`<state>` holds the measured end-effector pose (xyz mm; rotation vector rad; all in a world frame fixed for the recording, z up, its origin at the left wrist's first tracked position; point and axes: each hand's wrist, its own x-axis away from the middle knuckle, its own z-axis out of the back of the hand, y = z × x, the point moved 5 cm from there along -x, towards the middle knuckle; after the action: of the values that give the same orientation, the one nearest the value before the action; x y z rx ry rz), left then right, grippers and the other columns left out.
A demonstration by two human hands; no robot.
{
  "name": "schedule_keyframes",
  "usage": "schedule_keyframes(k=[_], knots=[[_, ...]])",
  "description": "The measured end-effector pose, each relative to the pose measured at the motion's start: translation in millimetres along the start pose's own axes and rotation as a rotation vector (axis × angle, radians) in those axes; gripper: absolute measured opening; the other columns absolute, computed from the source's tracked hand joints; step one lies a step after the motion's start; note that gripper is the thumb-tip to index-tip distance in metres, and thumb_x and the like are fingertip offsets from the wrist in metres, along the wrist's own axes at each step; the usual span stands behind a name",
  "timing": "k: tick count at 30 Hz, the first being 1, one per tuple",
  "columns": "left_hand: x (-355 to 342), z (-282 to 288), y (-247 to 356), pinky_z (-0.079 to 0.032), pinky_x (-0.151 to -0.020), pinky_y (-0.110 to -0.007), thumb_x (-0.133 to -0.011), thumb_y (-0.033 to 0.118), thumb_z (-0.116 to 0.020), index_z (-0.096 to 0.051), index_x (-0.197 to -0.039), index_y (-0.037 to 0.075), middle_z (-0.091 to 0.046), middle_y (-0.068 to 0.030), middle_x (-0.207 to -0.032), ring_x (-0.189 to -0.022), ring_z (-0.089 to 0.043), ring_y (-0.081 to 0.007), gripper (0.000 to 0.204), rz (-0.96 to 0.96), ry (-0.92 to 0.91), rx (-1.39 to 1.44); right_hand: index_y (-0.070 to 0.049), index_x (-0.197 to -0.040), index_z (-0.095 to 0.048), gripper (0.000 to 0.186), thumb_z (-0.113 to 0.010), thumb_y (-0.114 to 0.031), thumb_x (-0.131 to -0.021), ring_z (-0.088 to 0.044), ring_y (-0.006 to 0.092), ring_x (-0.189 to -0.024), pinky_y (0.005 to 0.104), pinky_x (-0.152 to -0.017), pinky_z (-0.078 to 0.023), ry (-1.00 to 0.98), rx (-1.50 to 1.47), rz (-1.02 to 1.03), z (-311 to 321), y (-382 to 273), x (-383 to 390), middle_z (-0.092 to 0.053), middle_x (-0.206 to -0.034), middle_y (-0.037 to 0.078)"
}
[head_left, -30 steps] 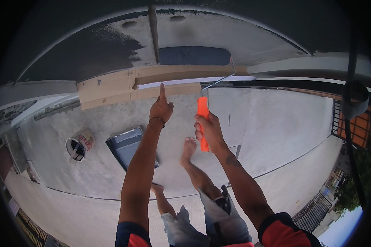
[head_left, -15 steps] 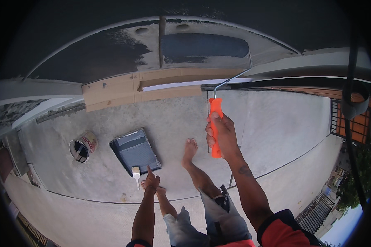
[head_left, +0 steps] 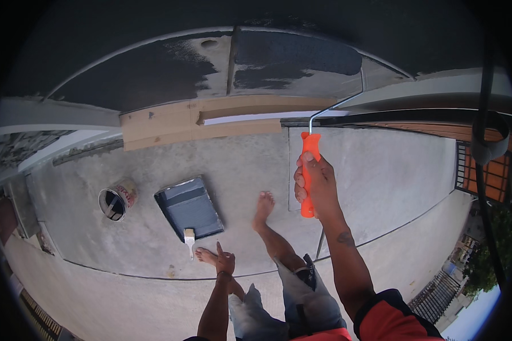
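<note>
Left hand [head_left: 226, 262] is hanging low at near centre, fingers loosely curled, thumb up, holding nothing; its grip is neither spread wide nor clamped on anything. Just beyond it, a small paintbrush [head_left: 189, 237] is lying on the concrete floor [head_left: 381, 170], touching the near edge of a dark paint tray [head_left: 189, 208]. Left of the tray, a round paint can [head_left: 117, 200] with a red-and-pale label is lying tilted, mouth facing the camera.

Right hand [head_left: 314, 184] is reaching up and far, arm extended, grip clamped around the orange handle of the paint roller [head_left: 297, 52]. Handle long axis is running near-to-far; the wire frame is bending right, then up. Roller sleeve is lying left-right, pressing against the pale panel [head_left: 213, 68], partly coated dark. A brown cardboard strip [head_left: 159, 123] is sitting below the panel.
</note>
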<state>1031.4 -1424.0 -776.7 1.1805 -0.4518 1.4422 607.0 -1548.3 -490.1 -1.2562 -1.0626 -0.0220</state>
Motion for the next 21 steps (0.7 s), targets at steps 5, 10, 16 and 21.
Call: schedule_keyframes(k=[5, 10, 16, 21], knots=[[15, 20, 76, -0.052, -0.084, -0.039, -0.081, 0.017, -0.059, -0.024, -0.153, 0.012, -0.069, -0.0231, -0.097, -0.091, -0.069, -0.0315, 0.080, -0.070, 0.333, -0.481, -0.009, -0.092, -0.048, 0.040, -0.054, -0.047, -0.098, -0.042, 0.0084, -0.041, 0.0250, -0.040, -0.037, -0.007, -0.019, -0.086, 1, 34, -33, -0.047, -0.062, 0.000], [28, 17, 85, -0.053, -0.079, -0.041, -0.082, 0.017, -0.057, -0.026, -0.152, 0.012, -0.068, -0.0250, -0.093, -0.086, -0.069, -0.0355, 0.078, -0.251, 0.711, -0.910, -0.009, -0.091, -0.048, 0.039, -0.053, -0.047, -0.098, -0.043, 0.0083, -0.043, 0.0261, -0.041, -0.038, -0.028, 0.016, -0.166, 10, 67, -70, -0.047, -0.064, -0.001], [-18, -7, -4, -0.052, -0.088, -0.039, -0.085, 0.013, -0.057, -0.017, -0.154, 0.011, -0.071, -0.0126, -0.099, -0.090, -0.069, -0.0308, 0.081, -0.057, 0.188, -0.282, -0.010, -0.090, -0.047, 0.038, -0.052, -0.046, -0.098, -0.043, 0.0089, -0.044, 0.0271, -0.042, -0.039, -0.009, 0.033, -0.267, 15, 92, -108, -0.047, -0.065, -0.001], [-70, 39, 89, -0.053, -0.081, -0.039, -0.085, 0.010, -0.057, -0.020, -0.155, 0.018, -0.069, -0.0118, -0.100, -0.085, -0.068, -0.0293, 0.080, -0.174, 0.188, 0.070, -0.009, -0.092, -0.047, 0.038, -0.053, -0.046, -0.098, -0.043, 0.0092, -0.046, 0.0275, -0.043, -0.040, -0.025, 0.051, -0.323, 12, 99, -133, -0.048, -0.066, -0.001]])
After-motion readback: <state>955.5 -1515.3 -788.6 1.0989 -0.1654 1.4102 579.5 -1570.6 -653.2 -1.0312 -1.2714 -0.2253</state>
